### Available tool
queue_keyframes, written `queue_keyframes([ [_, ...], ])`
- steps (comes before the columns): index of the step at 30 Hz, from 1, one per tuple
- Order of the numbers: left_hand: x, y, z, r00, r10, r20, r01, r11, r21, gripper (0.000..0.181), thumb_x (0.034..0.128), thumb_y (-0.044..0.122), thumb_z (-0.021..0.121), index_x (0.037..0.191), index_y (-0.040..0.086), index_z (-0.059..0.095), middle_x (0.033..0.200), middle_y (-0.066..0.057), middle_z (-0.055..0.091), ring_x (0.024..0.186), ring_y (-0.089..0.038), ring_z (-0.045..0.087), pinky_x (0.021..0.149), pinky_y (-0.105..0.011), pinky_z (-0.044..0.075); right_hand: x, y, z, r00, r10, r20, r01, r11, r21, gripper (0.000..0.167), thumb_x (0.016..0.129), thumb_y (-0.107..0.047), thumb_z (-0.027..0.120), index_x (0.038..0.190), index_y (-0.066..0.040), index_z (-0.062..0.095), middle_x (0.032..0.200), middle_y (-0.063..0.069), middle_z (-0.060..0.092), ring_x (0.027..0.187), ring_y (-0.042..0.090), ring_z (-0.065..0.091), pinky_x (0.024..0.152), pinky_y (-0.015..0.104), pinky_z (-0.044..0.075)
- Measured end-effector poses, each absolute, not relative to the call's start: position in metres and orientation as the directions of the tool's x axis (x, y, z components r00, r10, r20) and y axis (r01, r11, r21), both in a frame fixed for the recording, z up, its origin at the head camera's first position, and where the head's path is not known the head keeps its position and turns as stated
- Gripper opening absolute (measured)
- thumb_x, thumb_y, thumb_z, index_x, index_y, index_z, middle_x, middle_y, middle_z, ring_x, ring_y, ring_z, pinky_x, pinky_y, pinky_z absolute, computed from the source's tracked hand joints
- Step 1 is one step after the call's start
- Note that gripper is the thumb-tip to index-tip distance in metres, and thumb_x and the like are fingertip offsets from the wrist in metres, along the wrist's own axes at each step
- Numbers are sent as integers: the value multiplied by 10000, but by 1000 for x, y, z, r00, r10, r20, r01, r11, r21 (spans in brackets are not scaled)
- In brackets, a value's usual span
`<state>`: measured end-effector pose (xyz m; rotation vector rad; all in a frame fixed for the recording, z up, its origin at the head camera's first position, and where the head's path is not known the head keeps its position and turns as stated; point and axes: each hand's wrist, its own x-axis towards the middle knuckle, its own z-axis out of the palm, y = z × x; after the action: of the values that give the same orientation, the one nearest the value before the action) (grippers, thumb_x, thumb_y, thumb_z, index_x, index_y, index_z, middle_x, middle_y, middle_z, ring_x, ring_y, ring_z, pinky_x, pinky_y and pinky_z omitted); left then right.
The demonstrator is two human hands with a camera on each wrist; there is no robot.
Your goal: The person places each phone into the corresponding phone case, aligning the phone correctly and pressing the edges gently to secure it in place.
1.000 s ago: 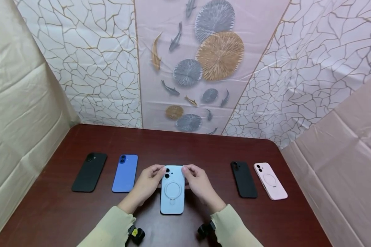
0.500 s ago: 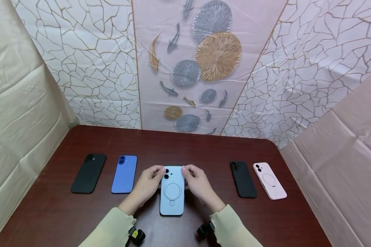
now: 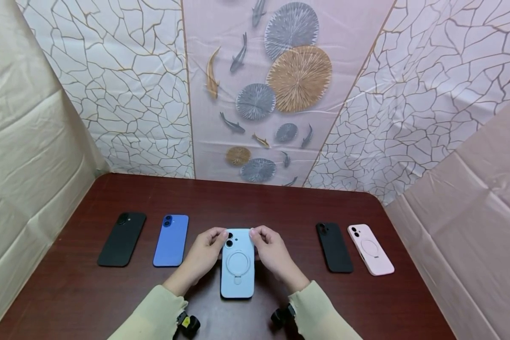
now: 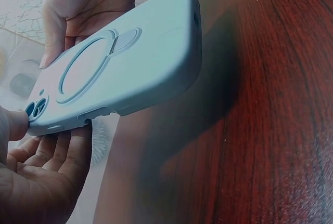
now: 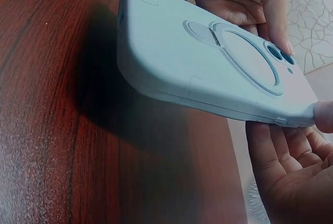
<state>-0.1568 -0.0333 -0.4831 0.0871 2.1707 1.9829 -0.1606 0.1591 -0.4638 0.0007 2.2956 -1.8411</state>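
A light blue phone case (image 3: 237,283) with a round ring on its back is held between the two hands, camera end away from me. Dark lens circles show in its camera corner. The left hand (image 3: 201,252) pinches the far left corner, thumb on the back and fingers beneath. At the far right corner the right hand (image 3: 274,252) pinches it the same way. In the left wrist view, the near end of the case (image 4: 156,52) is raised off the table and casts a shadow. The right wrist view shows the case (image 5: 171,52) tilted; its inner side is hidden.
To the left, a black phone (image 3: 122,238) and a blue phone (image 3: 171,241) lie on the dark red table (image 3: 255,198). A black phone case (image 3: 335,248) and a pink one with a ring (image 3: 371,250) lie to the right. Patterned cloth (image 3: 144,94) hangs behind.
The near end of the light blue case has shifted very slightly toward me and to the right. Both hands keep their hold at the far corners.
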Motion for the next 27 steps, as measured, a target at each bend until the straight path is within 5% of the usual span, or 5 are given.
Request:
queue_keyframes([
  [27,-158,-34,-486,-963,242,-120,-98,102,990,347,1020,361,474,1190,94,618,1051,-49,660,920,-178,620,750,-332,538,-160,159,-458,-981,-101,-167,133,284,-950,323,1031,-309,476,999,-31,636,888,72,643,702,192,536,667,378,492],
])
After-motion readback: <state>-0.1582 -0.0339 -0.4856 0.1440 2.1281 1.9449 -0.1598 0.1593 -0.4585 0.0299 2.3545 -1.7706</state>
